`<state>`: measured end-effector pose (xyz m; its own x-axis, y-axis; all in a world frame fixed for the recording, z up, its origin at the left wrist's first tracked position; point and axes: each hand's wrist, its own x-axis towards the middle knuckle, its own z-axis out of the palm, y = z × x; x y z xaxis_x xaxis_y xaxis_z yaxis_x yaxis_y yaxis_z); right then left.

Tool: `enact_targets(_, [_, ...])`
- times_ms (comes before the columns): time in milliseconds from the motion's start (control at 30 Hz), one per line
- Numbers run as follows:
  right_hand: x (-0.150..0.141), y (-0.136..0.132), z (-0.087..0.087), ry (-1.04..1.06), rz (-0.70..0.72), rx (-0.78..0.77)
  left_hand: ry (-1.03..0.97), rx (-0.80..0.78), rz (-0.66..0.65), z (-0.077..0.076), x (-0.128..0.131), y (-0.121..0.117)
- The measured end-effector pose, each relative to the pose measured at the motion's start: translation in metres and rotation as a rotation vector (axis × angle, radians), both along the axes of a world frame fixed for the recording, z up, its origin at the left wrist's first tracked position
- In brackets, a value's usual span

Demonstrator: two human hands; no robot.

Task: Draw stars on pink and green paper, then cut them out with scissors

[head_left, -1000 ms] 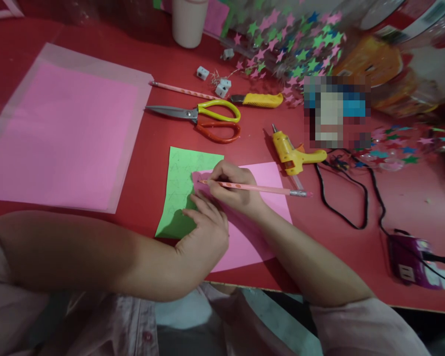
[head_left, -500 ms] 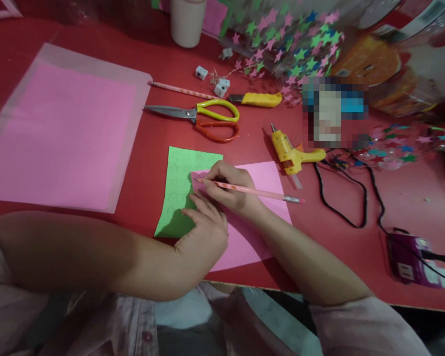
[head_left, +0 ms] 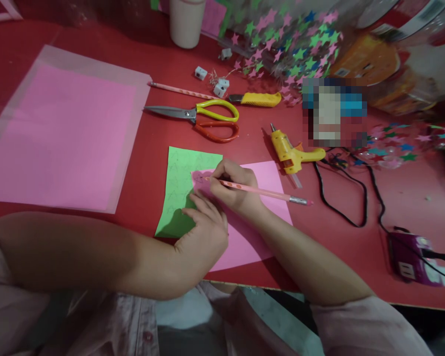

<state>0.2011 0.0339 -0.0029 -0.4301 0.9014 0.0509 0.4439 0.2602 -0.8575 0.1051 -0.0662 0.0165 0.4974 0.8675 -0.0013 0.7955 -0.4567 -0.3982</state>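
My right hand [head_left: 237,188] pinches a pink patterned pencil [head_left: 259,191], its tip at the upper left corner of a pink sheet [head_left: 259,237]. A small pencilled star shows at that corner. Fingers spread, my left hand [head_left: 207,227] lies flat over the pink sheet's left edge and partly over a green sheet [head_left: 174,190]. Rows of faint pencilled stars cover the green sheet, which sticks out from under the pink one.
Beyond the sheets lie scissors [head_left: 193,114], a yellow cutter knife [head_left: 259,99], a second pencil [head_left: 181,90] and a yellow glue gun [head_left: 291,153]. A larger pink sheet [head_left: 70,138] is at left. Paper star strands [head_left: 296,49] and a white cup [head_left: 186,22] stand behind.
My right hand and the pencil have shifted slightly right, uncovering the small star at the pink sheet's corner. My left hand stays in place.
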Motion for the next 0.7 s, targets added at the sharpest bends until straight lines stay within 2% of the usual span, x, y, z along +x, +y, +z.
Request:
enact_targets(300, [0.0008, 0.0014, -0.0015, 0.009, -0.025, 0.026, 0.032, -0.073, 0.018, 0.0057, 0.0018, 0.0015])
enact_targets(700, [0.0021, -0.0005, 0.0030, 0.006, 0.100, 0.002, 0.066, 0.027, 0.002, -0.0006, 0.0000, -0.0029])
